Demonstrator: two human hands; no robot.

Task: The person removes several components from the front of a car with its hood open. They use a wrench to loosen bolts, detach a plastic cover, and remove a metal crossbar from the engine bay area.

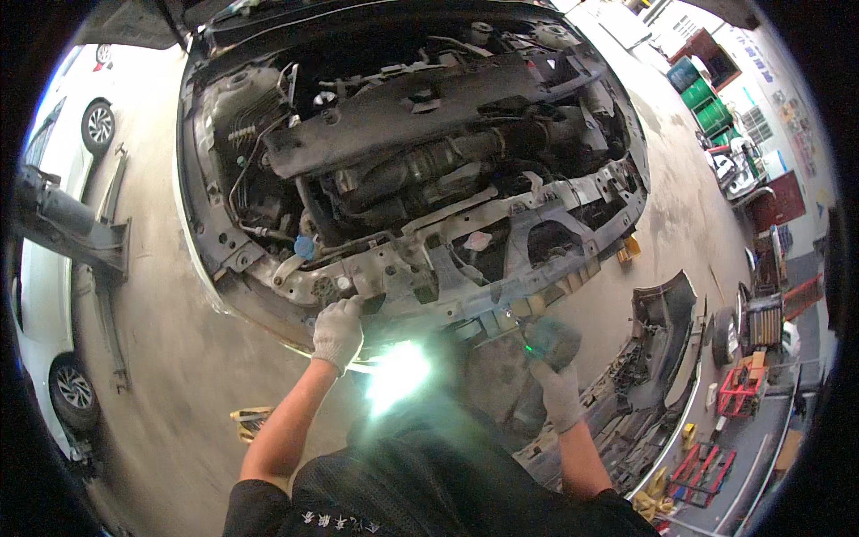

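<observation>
A car stands in front of me with its hood raised and its front bumper off, so the engine bay (412, 152) and the front crossmember (474, 237) are bare. My left hand (338, 333), in a pale knitted glove, is closed at the car's front left corner, against the panel edge by the headlight opening; what its fingers hold is hidden. In my gloved right hand (560, 394) is a dark cordless power driver (552, 344) with a small green light. Its nose points at the front edge of the car. A bright glare (399, 371) hides the space between my hands.
A detached bumper (658, 345) lies on the floor at the right. A lift post (67, 219) and a white car (49, 313) stand at the left. Along the right wall are green drums (707, 107), red racks (702, 473) and loose parts. A yellow stand (250, 422) is at lower left.
</observation>
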